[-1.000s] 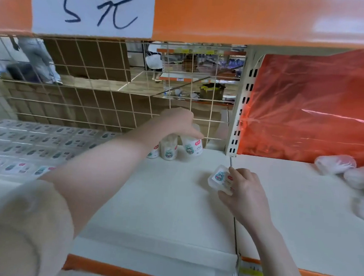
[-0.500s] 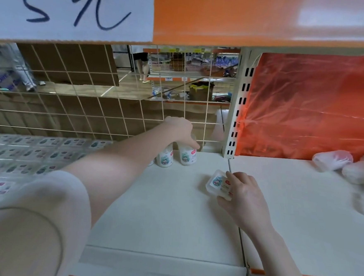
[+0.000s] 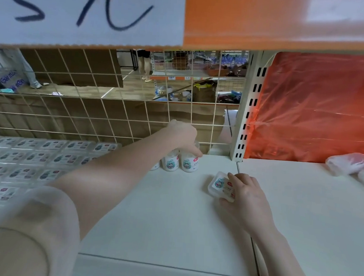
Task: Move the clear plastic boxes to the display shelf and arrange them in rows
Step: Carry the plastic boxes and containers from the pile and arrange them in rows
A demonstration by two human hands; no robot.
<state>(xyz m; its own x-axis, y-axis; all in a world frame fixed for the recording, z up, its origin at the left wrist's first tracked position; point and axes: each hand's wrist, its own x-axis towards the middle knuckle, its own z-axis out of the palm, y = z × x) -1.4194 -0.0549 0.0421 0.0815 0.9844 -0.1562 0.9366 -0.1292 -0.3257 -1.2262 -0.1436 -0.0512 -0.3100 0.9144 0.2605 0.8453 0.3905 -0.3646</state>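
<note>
Rows of clear plastic boxes (image 3: 33, 159) with printed labels lie flat on the left part of the white display shelf (image 3: 156, 211). My left hand (image 3: 183, 135) reaches to the back of the shelf and rests on top of upright clear boxes (image 3: 189, 163) standing by the wire grid. My right hand (image 3: 248, 194) holds one clear labelled box (image 3: 218, 183) flat on the shelf near the upright post, fingers curled over its right side.
A wire grid (image 3: 92, 110) backs the shelf. A white slotted post (image 3: 247, 112) divides it from the right bay, backed by orange plastic film (image 3: 321, 108). Wrapped white bundles (image 3: 347, 163) lie at far right. An orange shelf edge with a paper price sign (image 3: 86, 10) hangs overhead.
The view has shifted closer and lower. My left hand stays on the upright boxes at the back; my right hand keeps the box in about the same place.
</note>
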